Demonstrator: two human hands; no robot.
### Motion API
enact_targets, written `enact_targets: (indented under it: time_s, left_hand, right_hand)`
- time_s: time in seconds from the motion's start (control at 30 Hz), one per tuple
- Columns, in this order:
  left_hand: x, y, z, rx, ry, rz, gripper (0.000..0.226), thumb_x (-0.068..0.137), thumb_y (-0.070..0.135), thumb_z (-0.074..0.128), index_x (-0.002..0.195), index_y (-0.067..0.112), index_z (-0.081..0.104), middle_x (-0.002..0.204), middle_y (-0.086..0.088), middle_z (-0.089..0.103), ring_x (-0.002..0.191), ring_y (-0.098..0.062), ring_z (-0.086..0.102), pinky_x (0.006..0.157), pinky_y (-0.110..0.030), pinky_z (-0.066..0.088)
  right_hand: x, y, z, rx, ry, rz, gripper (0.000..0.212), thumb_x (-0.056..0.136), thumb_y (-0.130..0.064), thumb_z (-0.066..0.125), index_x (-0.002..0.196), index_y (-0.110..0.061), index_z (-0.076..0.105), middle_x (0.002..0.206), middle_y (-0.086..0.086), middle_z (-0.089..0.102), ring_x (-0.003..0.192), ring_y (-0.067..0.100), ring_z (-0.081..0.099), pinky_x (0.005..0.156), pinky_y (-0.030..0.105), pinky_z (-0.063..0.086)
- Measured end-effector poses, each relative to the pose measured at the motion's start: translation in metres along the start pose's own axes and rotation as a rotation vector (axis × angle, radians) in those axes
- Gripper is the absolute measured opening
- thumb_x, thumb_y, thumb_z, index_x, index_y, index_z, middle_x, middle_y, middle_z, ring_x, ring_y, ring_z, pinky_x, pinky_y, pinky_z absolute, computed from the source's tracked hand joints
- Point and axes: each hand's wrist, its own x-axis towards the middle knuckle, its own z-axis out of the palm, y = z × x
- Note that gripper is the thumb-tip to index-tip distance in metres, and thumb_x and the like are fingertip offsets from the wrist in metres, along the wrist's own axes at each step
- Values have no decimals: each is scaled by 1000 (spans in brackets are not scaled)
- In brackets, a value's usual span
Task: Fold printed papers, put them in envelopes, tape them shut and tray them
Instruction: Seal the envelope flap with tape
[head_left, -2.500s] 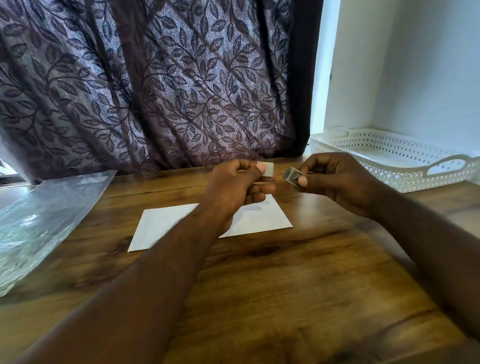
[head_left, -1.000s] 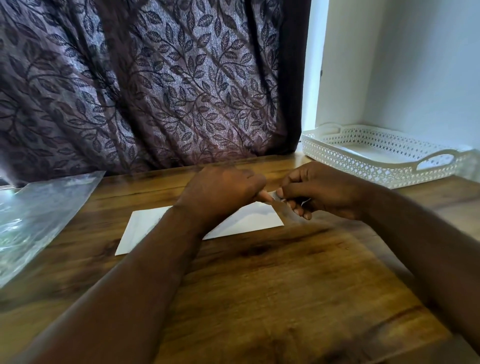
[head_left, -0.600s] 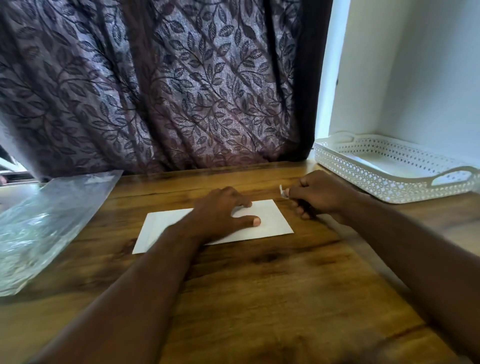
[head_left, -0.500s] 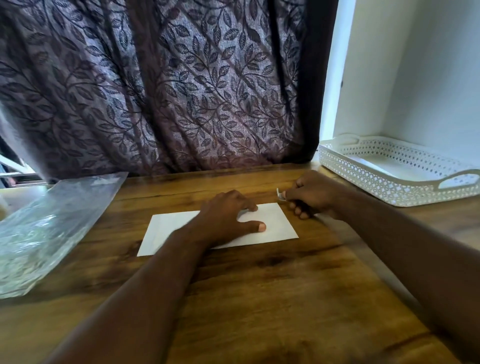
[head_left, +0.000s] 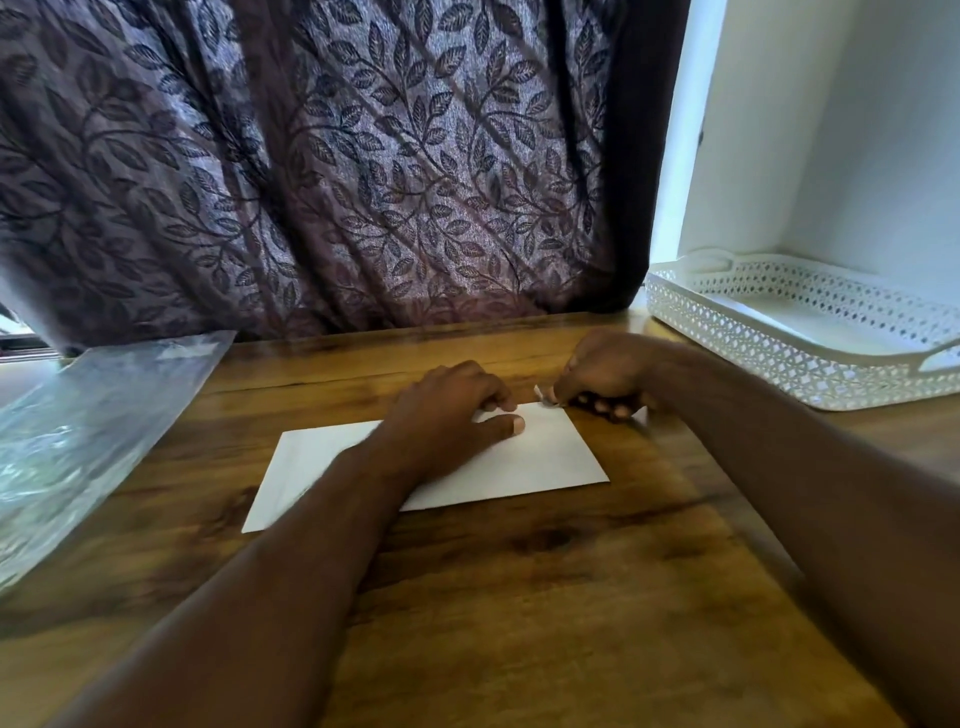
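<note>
The envelope (head_left: 550, 457) lay toward the far edge of the table (head_left: 519, 597), long axis running left to right. The left hand (head_left: 447, 410) pressed flat on its right half, fingers relaxed. The right hand (head_left: 608, 374) was curled at the envelope's far right corner, pinching a white scrap, likely tape (head_left: 538, 393) — nearer the tray (head_left: 779, 358).

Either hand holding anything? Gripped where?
Right hand pinches a small white strip, probably tape, by one end, at the far right corner of the envelope. Left hand presses flat on the envelope, gripping nothing.
</note>
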Motion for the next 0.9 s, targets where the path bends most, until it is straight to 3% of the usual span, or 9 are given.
enact_targets:
  time_s: [0.9]
  left_hand:
    - [0,5,3,24,40,-3,31,91,57,58,114,37,62,111,8,56,106,-16,52,94,-44,46]
  right_hand:
    - [5,-4,6,-21,14,26,31,83,-24,81,68,-7,61,49,2,55,37,13,48,41,20,42]
